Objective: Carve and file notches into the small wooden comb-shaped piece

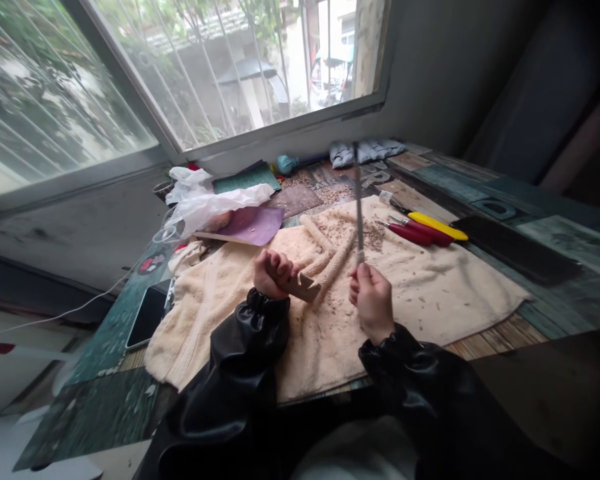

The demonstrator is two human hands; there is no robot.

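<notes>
My left hand (275, 272) is closed around a small notched piece of wood (304, 288), which sticks out to the right of the fist. In my right hand (373, 300) is a long, thin grey file (359, 207), held upright with the fingers wrapped around its lower end. The file and the wood are apart. Beneath both hands a cream towel (430, 307) is spread in folds, with wood shavings (375, 237) scattered over it. Red-handled tools (420, 233) and a yellow-handled tool (437, 225) lie on the towel, to the right of the file.
A dark phone (149, 315) lies at the towel's left edge. Back left are a white plastic bag (215, 203), a purple sheet (255, 225) and a green mat (247, 177). A long black slab (515, 250) rests at the right. Grey-blue bundles (367, 152) sit below the window.
</notes>
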